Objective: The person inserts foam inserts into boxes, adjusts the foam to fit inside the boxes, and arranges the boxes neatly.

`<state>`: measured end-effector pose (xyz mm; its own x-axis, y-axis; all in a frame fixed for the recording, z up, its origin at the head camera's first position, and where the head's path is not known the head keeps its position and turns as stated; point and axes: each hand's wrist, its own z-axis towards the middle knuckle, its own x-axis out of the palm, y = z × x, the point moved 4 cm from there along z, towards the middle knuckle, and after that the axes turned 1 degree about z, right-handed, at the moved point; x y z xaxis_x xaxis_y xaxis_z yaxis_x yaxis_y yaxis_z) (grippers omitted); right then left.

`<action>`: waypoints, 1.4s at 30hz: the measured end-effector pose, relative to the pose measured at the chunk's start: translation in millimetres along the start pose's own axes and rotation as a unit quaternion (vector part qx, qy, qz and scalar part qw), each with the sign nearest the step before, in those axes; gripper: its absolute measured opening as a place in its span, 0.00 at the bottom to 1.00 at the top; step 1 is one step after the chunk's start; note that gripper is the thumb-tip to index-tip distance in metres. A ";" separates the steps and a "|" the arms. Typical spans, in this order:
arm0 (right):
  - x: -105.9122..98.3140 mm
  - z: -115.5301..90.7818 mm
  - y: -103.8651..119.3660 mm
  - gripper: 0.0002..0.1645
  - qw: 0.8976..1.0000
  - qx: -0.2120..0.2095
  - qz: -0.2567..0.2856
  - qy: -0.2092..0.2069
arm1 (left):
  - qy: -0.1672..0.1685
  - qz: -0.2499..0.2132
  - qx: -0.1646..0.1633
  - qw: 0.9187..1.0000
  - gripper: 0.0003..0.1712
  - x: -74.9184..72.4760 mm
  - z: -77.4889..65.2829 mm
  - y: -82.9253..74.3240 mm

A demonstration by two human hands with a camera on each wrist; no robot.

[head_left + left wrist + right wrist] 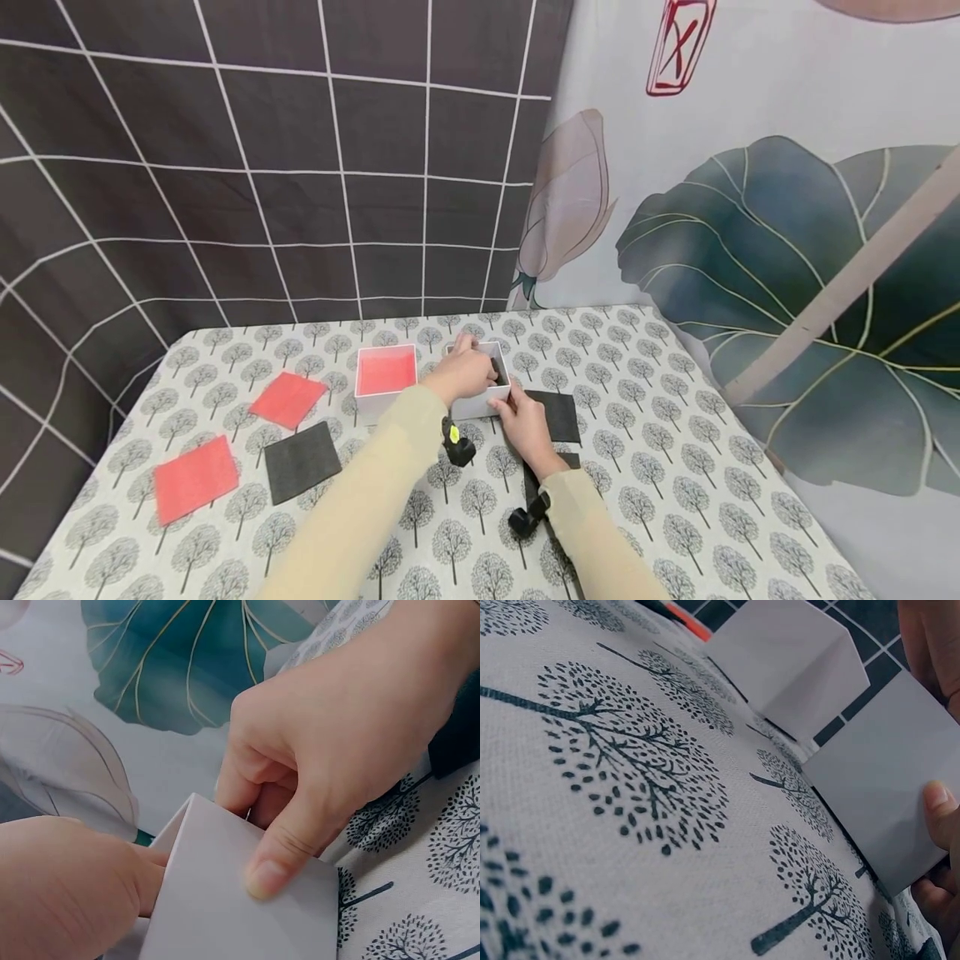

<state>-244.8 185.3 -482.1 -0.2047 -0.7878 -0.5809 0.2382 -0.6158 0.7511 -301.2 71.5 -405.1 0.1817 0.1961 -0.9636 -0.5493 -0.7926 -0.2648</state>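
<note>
My right hand (527,423) grips the near right corner of a small white box (471,407). In the left wrist view its thumb presses on the outer wall while its other fingers go over the rim. My left hand (463,372) reaches into that box from above, and the walls hide its fingertips. Something black (496,372) shows inside, beside the left hand; I cannot tell whether the fingers hold it. Just left stands a second white box (378,407), with a red sheet (386,372) lying inside it.
Two red squares (288,400) and a black square (302,462) lie flat at the left of the tree-print tablecloth (450,542). Another black square (558,417) lies right of the boxes, and more black material is partly under my right forearm. A dark gridded curtain (262,125) hangs behind.
</note>
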 end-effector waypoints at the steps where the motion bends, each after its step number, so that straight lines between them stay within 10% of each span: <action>1: 0.3 -0.4 0.2 0.33 1.000 0.003 -0.001 0.001 | 0.000 -0.003 0.000 1.000 0.08 0.5 -0.8 0.5; 16: -0.7 -0.9 1.3 0.28 0.997 -0.069 -0.023 -0.018 | -0.085 -0.073 0.079 0.991 0.21 1.6 -41.4 -0.3; 30: 1.2 0.9 0.5 0.14 0.999 -0.012 -0.035 -0.015 | -0.172 -0.110 0.162 0.965 0.21 22.6 -116.9 9.6; 42: 0.4 1.3 1.4 0.13 1.000 0.004 -0.029 -0.008 | -0.121 -0.133 0.058 0.982 0.24 46.7 -177.6 49.0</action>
<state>-245.8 184.1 -480.8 -0.2340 -0.7500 -0.6187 0.2182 -0.6606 0.7183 -174.7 -60.7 -456.6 0.1384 0.5297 -0.8368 -0.6001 -0.6273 -0.4964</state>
